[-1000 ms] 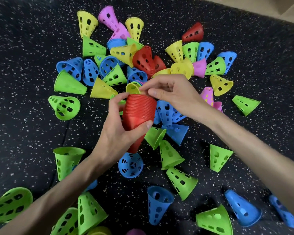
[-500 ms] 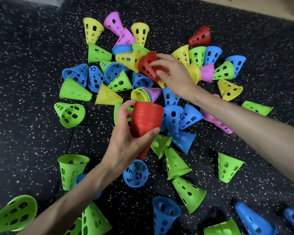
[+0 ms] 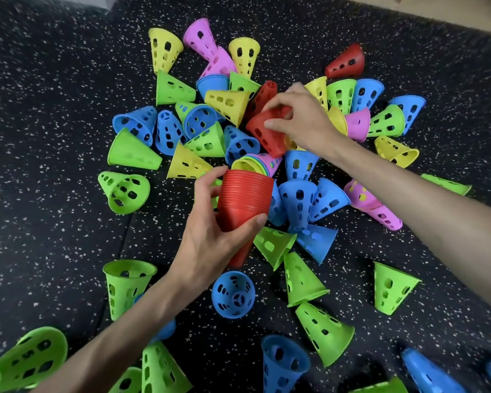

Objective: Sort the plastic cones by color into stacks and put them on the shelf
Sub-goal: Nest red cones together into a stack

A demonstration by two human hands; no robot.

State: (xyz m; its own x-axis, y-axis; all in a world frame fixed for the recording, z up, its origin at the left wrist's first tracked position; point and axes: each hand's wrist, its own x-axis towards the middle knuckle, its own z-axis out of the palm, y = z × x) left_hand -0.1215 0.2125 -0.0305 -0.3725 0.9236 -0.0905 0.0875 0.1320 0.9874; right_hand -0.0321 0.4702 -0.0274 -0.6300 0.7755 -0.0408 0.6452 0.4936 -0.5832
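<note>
Speckled black floor fills the frame, strewn with loose cones. At centre, the left hand grips the red stack, many cones nested. Just above it, the right hand grasps a single red cone.

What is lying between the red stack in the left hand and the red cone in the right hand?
In the head view, a nested yellow-to-pink cone bundle lies between the red stack and the red cone.
</note>
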